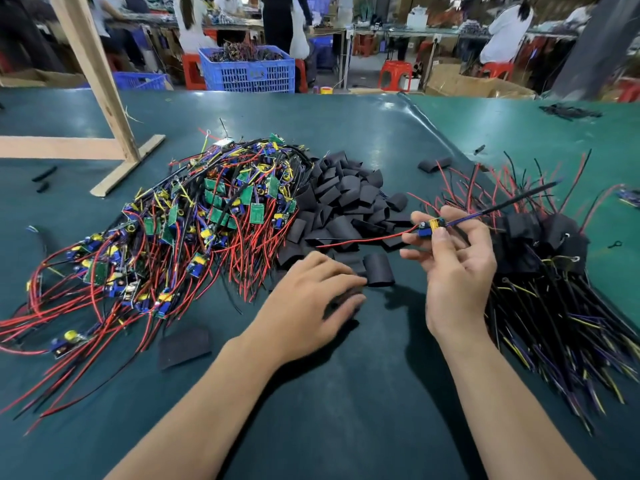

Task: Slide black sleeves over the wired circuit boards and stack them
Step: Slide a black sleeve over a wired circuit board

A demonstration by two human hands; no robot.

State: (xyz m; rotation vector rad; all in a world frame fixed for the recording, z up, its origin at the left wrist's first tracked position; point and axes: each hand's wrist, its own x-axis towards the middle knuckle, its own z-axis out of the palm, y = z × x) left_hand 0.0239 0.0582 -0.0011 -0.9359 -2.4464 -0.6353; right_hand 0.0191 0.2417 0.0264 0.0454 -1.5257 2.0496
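Right hand (453,261) raised above table (363,393) near right edge, fingertips pinching board (431,227); red wire trails left, black wire points up-right. Left hand (311,296) palm down at table centre, fingers curled round sleeve (379,270). Sleeve pile (346,206) just behind. Bare boards heap (194,223) toward left edge. Sleeved stack (547,244) at right edge.

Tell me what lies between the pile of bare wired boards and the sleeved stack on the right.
In the head view, the heap of loose black sleeves lies between the board pile and sleeved stack.
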